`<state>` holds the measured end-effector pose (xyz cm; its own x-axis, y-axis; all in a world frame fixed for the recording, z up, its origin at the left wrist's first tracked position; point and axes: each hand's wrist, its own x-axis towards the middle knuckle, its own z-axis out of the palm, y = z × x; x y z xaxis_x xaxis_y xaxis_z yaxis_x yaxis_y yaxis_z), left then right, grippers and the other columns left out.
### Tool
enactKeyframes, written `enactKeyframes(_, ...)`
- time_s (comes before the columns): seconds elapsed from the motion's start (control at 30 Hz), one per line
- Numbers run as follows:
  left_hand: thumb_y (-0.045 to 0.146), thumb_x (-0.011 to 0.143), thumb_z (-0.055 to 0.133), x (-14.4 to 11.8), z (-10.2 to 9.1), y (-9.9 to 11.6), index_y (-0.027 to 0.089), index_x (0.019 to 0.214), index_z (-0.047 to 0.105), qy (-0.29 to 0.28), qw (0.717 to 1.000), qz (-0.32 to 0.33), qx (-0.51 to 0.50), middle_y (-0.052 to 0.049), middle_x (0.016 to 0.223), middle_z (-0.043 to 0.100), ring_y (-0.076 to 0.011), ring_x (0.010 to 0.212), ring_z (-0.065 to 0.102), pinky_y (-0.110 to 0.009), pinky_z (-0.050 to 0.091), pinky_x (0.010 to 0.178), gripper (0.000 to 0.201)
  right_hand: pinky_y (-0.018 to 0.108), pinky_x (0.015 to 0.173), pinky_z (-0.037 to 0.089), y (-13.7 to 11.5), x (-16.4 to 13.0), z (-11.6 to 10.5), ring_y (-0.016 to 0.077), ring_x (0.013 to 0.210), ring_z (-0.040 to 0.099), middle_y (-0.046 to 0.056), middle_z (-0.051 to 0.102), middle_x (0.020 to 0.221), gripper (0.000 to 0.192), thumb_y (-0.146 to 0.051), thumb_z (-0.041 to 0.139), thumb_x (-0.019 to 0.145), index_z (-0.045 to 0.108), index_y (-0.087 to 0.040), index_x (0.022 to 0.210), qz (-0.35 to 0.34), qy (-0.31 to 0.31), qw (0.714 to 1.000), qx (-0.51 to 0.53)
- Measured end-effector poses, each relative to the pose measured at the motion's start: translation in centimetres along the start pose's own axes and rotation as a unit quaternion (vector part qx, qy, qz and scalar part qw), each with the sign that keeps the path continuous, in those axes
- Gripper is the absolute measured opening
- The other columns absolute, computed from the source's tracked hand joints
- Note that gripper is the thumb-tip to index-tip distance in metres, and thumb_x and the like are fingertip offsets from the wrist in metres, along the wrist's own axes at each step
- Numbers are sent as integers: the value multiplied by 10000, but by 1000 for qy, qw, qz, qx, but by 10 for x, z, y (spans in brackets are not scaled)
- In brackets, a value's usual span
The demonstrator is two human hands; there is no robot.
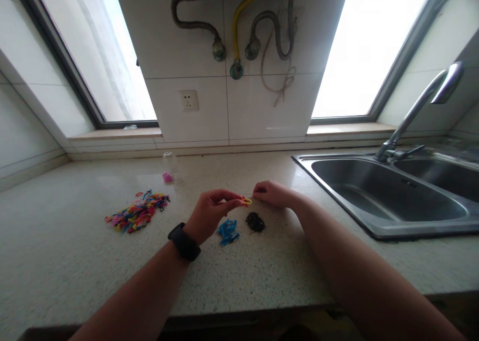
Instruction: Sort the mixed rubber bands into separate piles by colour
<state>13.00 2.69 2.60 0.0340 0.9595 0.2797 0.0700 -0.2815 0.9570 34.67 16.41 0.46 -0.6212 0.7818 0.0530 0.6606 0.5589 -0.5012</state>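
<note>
My left hand (211, 214), with a black band on its wrist, pinches small yellow and red rubber bands (246, 200) just above the speckled counter (67, 251). My right hand (272, 193) is curled close beside them, its fingertips near the bands; I cannot tell whether it grips them. Below my hands lie a small blue pile of bands (227, 231) and a small black pile (255, 222). A larger mixed-colour heap of bands (137, 214) lies to the left.
A clear jar with a pink part (168, 168) stands behind the heap. A steel double sink (389, 194) with a tap (419, 106) fills the right. Wall socket (189, 100) and hoses (239, 27) are at the back between two windows.
</note>
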Motion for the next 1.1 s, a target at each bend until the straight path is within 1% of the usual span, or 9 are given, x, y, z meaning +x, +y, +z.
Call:
enactKeyframes(0.13,372,718,811,-1,1,2,163,820,762,2,1000,-1,8,-22,706,701,-65,532,461,-186,374,503,238,252,627,403,-1,0,3,152,700,593,45,719,820,215,-331,596,831,725,-177,906,-2,14,1000,-28)
enactKeyframes(0.23,358,742,795,-3,3,2,152,827,752,-11,1000,16,22,-16,690,686,-66,529,469,-186,369,500,227,249,624,396,-1,-1,5,150,707,597,40,722,832,203,-327,593,836,719,-187,913,-10,18,999,-39)
enactKeyframes(0.3,360,770,777,-3,4,1,149,823,744,-29,997,36,56,-17,703,684,-71,539,486,-191,377,507,221,247,623,391,-1,-2,6,149,717,599,36,724,845,204,-329,588,843,717,-196,927,-15,18,999,-42)
enactKeyframes(0.37,371,795,760,-4,6,0,156,829,742,-55,989,68,121,-23,740,688,-83,569,510,-202,392,524,218,246,621,385,-2,-2,7,148,717,595,35,723,848,205,-330,586,845,717,-202,937,-13,19,998,-52)
enactKeyframes(0.43,367,821,741,-4,7,-1,175,860,746,-91,968,120,200,-29,797,699,-108,641,553,-222,426,575,196,245,612,377,-3,-3,7,146,708,587,36,721,846,202,-328,584,845,715,-203,935,-10,21,998,-64)
enactKeyframes(0.53,319,856,715,-2,9,-3,196,891,741,-150,919,209,299,-28,859,724,-154,806,604,-283,473,749,130,240,598,363,-4,-2,7,142,700,581,33,719,844,189,-315,577,845,708,-202,921,-16,25,997,-74)
enactKeyframes(0.6,298,870,701,0,11,-6,199,897,733,-167,894,240,340,-24,878,739,-176,882,606,-321,464,842,108,239,595,359,-5,-2,7,141,701,583,31,719,843,181,-308,575,844,704,-203,917,-22,28,996,-77)
enactKeyframes(0.77,292,882,684,3,14,-12,207,937,736,-178,875,228,388,-33,905,740,-206,936,594,-345,465,861,114,241,595,356,-6,-1,8,147,708,588,32,724,850,178,-312,589,835,703,-206,920,-14,29,996,-85)
enactKeyframes(1.1,266,878,688,2,13,-13,206,956,742,-182,876,208,395,-35,933,737,-204,948,590,-347,462,870,113,244,592,352,-1,0,10,143,700,583,31,722,851,183,-337,582,842,695,-217,921,-20,30,995,-92)
